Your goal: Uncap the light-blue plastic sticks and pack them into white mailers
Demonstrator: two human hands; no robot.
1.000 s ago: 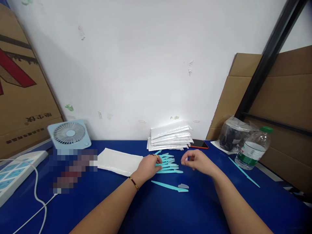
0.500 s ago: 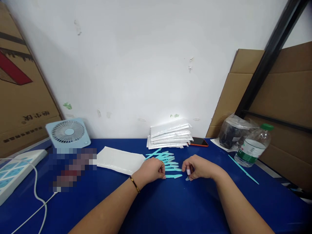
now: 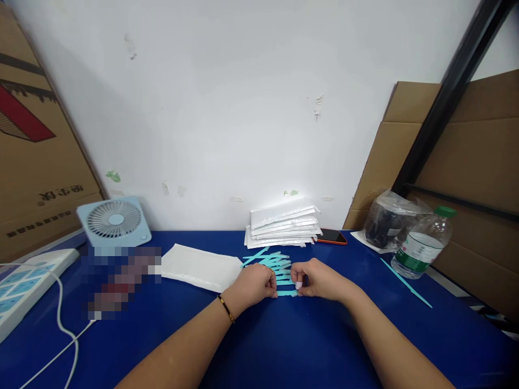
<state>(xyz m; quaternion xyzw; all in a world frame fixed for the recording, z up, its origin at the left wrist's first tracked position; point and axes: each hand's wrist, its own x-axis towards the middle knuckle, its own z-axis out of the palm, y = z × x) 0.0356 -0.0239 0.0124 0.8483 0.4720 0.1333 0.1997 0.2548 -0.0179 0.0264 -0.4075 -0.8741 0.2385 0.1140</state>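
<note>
My left hand [image 3: 253,283] pinches the handle end of a teal eyebrow razor [image 3: 287,293], nearest to me on the blue table. At that razor's other end, the thumb and finger of my right hand [image 3: 322,278] are closed. A small translucent cap showed in them a moment ago; my fingers now hide it, so how it sits on the blade cannot be seen. A pale wrap circles one right finger. Just behind both hands lie several more teal razors [image 3: 279,263] in a loose row, some with clear caps at their right ends.
A white padded envelope [image 3: 198,267] lies left of the razors, with a stack of similar envelopes [image 3: 281,224] against the wall. Beside the stack is a phone [image 3: 332,236]. Rightward are a lone razor [image 3: 405,282], a water bottle [image 3: 419,248] and a bagged cup [image 3: 383,221]. A fan [image 3: 113,219] and power strip [image 3: 32,283] stand left.
My right hand has moved left with the small translucent cap and now meets the right end of the front razor. My left hand has stayed almost still on its handle.
</note>
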